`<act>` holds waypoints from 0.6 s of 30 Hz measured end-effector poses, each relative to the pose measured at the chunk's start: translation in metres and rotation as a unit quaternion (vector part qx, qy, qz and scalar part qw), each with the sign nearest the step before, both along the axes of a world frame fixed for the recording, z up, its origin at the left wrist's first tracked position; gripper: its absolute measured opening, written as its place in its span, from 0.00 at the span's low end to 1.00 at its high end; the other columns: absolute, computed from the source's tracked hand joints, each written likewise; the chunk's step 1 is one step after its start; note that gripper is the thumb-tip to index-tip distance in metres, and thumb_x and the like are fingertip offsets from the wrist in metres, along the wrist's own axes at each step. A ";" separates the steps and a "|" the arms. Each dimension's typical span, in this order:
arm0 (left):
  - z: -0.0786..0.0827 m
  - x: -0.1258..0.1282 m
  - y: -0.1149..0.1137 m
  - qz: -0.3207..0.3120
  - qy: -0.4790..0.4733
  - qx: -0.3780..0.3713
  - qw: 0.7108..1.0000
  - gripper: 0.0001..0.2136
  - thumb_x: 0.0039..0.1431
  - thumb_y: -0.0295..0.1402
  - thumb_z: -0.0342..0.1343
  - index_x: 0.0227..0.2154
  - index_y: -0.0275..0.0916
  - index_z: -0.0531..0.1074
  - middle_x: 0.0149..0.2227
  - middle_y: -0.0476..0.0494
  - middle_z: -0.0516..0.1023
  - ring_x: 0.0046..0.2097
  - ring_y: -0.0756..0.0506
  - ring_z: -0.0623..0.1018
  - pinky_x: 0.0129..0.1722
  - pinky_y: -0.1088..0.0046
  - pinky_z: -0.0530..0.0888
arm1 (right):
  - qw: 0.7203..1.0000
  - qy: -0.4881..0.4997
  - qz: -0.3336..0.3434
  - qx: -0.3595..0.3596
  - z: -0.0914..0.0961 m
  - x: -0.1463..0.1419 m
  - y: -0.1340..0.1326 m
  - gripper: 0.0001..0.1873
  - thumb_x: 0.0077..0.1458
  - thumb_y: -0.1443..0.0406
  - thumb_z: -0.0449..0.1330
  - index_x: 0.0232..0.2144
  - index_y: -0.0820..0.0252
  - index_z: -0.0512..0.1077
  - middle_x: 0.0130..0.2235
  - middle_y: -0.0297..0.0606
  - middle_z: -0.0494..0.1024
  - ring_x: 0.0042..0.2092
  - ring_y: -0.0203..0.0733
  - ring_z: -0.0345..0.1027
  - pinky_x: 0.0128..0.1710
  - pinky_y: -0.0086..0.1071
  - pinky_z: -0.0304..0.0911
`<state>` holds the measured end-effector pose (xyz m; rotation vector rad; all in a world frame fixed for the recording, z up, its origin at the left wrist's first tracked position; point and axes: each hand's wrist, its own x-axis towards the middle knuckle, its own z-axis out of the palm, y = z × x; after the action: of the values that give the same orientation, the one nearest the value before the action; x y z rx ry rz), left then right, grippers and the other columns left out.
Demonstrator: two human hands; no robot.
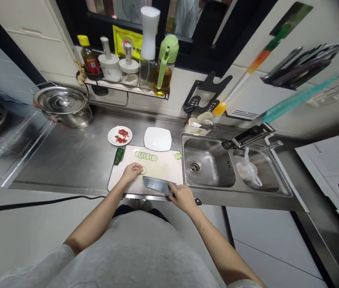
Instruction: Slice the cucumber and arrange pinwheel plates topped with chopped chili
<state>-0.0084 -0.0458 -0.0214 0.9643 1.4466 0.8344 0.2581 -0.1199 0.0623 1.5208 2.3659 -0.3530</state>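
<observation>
Pinches a slice (143,171) by its edge between the drawn-together fingertips of the left hand (131,172). Wraps the right hand (183,197) around the handle of a knife (157,185), with the blade between that hand and the slice, over the board (169,168); cannot tell whether touching it. Beyond the slice, a row of overlapping slices (146,156); at the far right corner, a round piece (178,156); along the left edge, a dark green piece (118,156). Behind the board, a square plate (157,139) and a round plate (112,138) with red bits (121,136). To the right, a sink (209,160), with a bag (249,170) in its right basin.
</observation>
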 end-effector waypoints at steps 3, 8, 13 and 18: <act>-0.005 0.000 -0.004 -0.018 0.100 -0.007 0.995 0.11 0.45 0.39 0.61 0.29 0.39 0.72 0.23 0.52 0.74 0.26 0.50 0.72 0.28 0.76 0.66 | 0.999 0.005 -0.036 -0.015 -0.002 0.007 -0.006 0.21 0.60 0.59 0.51 0.54 0.59 0.65 0.39 0.44 0.79 0.42 0.46 0.71 0.39 0.32 0.54; 0.002 0.002 -0.012 -0.065 0.264 0.055 0.961 0.11 0.50 0.32 0.57 0.39 0.42 0.74 0.34 0.48 0.78 0.35 0.47 0.76 0.37 0.73 0.69 | 0.988 0.010 -0.142 -0.057 -0.001 -0.006 -0.010 0.21 0.66 0.57 0.40 0.49 0.55 0.67 0.38 0.42 0.79 0.39 0.44 0.72 0.34 0.31 0.53; 0.010 -0.004 -0.017 -0.115 0.357 0.090 0.923 0.15 0.51 0.30 0.55 0.44 0.42 0.73 0.40 0.44 0.77 0.41 0.44 0.74 0.43 0.68 0.68 | 0.986 0.038 -0.123 -0.104 0.005 -0.041 -0.009 0.18 0.66 0.58 0.40 0.47 0.56 0.66 0.38 0.41 0.79 0.41 0.44 0.72 0.33 0.30 0.53; 0.011 -0.007 -0.020 -0.117 0.397 0.069 0.908 0.14 0.54 0.34 0.55 0.44 0.43 0.73 0.40 0.43 0.76 0.44 0.41 0.72 0.46 0.66 0.66 | 0.985 0.021 -0.116 -0.124 0.007 -0.063 -0.009 0.18 0.66 0.59 0.40 0.47 0.57 0.65 0.39 0.44 0.79 0.41 0.45 0.72 0.36 0.32 0.55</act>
<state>-0.0152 -0.0662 -0.0104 1.6716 1.9061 0.3640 0.1946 -0.1287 0.0697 1.6804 2.0836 -0.7111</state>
